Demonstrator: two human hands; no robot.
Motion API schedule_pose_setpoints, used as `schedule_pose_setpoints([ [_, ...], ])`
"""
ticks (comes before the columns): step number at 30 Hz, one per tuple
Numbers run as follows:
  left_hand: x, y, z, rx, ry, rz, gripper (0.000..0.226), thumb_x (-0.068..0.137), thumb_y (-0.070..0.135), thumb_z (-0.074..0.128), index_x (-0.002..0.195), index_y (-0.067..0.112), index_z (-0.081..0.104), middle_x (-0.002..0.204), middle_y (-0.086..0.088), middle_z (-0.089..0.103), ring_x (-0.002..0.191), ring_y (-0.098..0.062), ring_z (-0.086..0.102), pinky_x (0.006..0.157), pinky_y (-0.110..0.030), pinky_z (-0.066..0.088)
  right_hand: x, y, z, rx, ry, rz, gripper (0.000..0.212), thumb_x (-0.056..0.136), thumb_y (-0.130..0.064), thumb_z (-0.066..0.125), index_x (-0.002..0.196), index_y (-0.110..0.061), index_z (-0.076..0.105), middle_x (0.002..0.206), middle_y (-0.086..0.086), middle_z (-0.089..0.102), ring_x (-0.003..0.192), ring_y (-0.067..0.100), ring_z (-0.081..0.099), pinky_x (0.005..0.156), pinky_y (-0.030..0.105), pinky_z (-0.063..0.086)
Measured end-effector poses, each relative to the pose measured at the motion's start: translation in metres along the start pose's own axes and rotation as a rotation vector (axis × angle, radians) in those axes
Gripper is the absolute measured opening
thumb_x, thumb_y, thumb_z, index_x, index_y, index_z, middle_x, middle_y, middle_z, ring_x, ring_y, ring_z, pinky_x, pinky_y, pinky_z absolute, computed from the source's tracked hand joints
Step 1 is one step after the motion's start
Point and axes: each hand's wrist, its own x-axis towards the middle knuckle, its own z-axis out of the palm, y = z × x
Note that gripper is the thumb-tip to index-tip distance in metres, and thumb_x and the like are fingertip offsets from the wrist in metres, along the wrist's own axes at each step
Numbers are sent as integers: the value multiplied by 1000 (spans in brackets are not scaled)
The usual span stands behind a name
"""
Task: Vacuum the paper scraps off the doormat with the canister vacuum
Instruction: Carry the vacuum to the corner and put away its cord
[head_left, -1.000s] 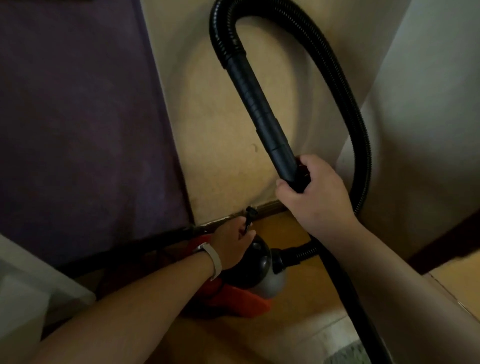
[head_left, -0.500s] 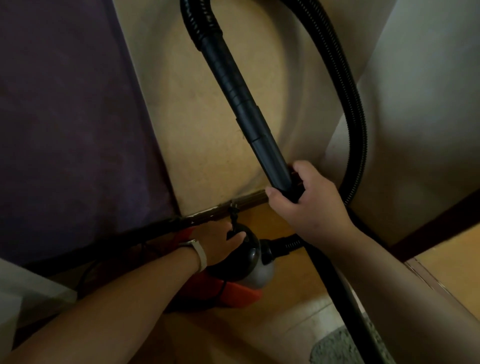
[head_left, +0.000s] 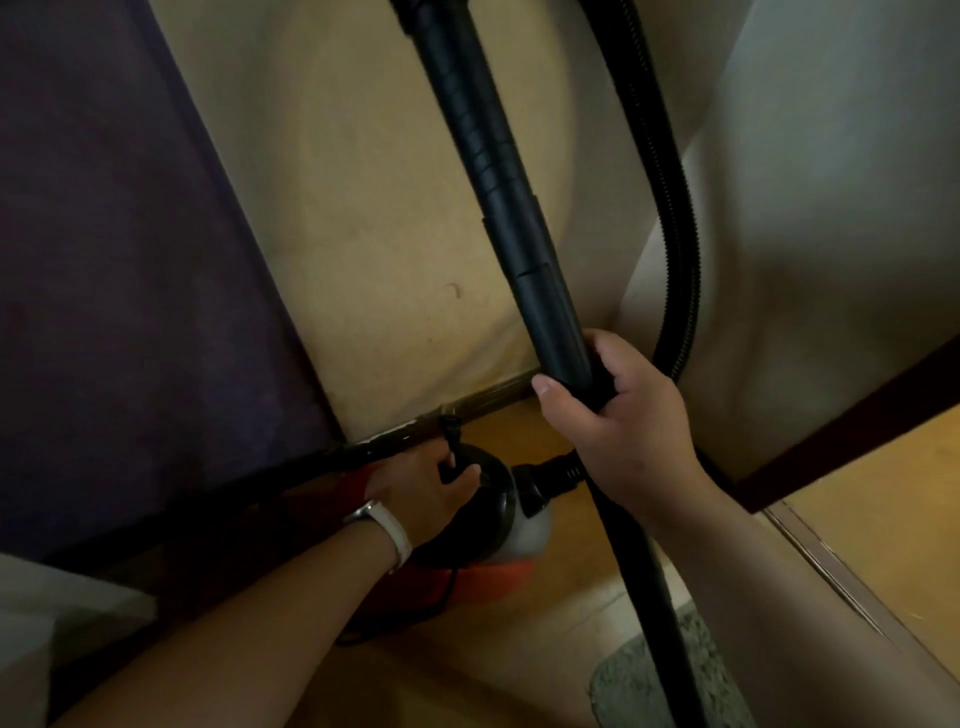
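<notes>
A big dark purple sheet (head_left: 130, 260) fills the 9 o'clock side. Near 6 o'clock the left hand (head_left: 423, 480) reaches down to the vacuum (head_left: 498, 501). The vacuum is round, black and grey, with orange under it. It sits on the wood floor (head_left: 514, 428) by the wall. The left fingers curl tight on a small black part on top of the vacuum and grip it. A white band (head_left: 397, 538) is on that wrist.

Next comes a thick black tube (head_left: 498, 182). It runs from 12 o'clock down to 5 o'clock. The right hand (head_left: 618, 421) is clenched round the tube in the middle, with the thumb across the front.

At 3 o'clock from the tube, a bumpy black hose (head_left: 675, 208) hangs down by the pale wall (head_left: 831, 208). It goes behind the right hand and plugs into the vacuum's 3 o'clock side.

The doormat (head_left: 623, 686) is grey and fuzzy, down at 5 o'clock by the bottom edge. Only a corner shows. The tube crosses in front of it, and I cannot tell if they touch.
</notes>
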Motion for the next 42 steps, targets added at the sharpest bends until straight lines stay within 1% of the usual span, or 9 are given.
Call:
schedule_pose_setpoints([
  [6, -36, 72, -78, -27, -52, -71, 34, 86, 58, 51, 73, 27, 45, 64, 7, 54, 61, -13, 53, 52, -25, 35, 16, -87, -68, 203, 147, 6, 16, 93, -14, 68, 86, -25, 60, 62, -12, 48, 55, 4, 45, 52, 10, 34],
  [10, -59, 137, -149, -52, -80, -54, 33, 88, 55, 50, 81, 24, 56, 70, 5, 62, 61, -10, 58, 50, -23, 41, 29, -158, -125, 231, 236, 23, 15, 91, -21, 70, 93, -32, 60, 66, -6, 50, 61, 6, 49, 54, 9, 36],
  [12, -71, 170, -187, -51, -89, -38, 33, 89, 54, 50, 82, 23, 57, 71, 3, 63, 62, -10, 59, 51, -23, 42, 32, -193, -151, 268, 275, 68, 18, 90, -24, 70, 97, -37, 61, 76, -2, 58, 67, 6, 54, 57, 10, 41],
  [17, -97, 247, -278, -63, -92, -28, 33, 87, 56, 49, 81, 24, 56, 72, 5, 62, 65, -11, 59, 59, -30, 49, 36, -276, -218, 271, 349, 170, 33, 90, -28, 70, 106, -52, 54, 100, -20, 64, 91, -1, 61, 73, 11, 50],
  [26, -157, 366, -419, -142, -92, 99, 34, 86, 55, 56, 81, 22, 61, 69, 4, 64, 62, -8, 59, 59, -33, 51, 14, -416, -339, 267, 493, 141, 22, 91, -15, 71, 102, -32, 62, 80, -21, 60, 76, 4, 59, 65, 14, 47],
  [31, -182, 398, -463, -194, -179, 203, 52, 76, 70, 42, 78, 21, 58, 67, 0, 65, 60, -15, 63, 58, -43, 55, -14, -479, -371, 282, 641, 69, 26, 83, -38, 69, 105, -26, 61, 80, -12, 59, 71, 12, 58, 62, 22, 48],
  [37, -215, 444, -500, -127, -300, 364, 38, 84, 59, 49, 72, 23, 51, 66, 3, 62, 60, -13, 59, 48, -29, 43, -68, -530, -406, 379, 872, 41, 22, 91, -4, 68, 106, -14, 56, 73, -3, 66, 68, 19, 59, 62, 31, 50],
  [39, -230, 461, -505, -95, -326, 434, 34, 86, 57, 49, 74, 25, 52, 68, 5, 61, 61, -8, 58, 47, -25, 37, -95, -542, -419, 366, 947, 48, 20, 89, -11, 68, 105, -16, 56, 74, -3, 64, 73, 26, 57, 66, 37, 49],
  [42, -254, 487, -503, -77, -362, 550, 31, 86, 57, 50, 85, 28, 60, 76, 8, 65, 66, -6, 59, 54, -26, 48, -140, -556, -436, 354, 1062, 30, 21, 86, -15, 67, 103, -19, 56, 71, -8, 64, 74, 26, 56, 68, 39, 48],
])
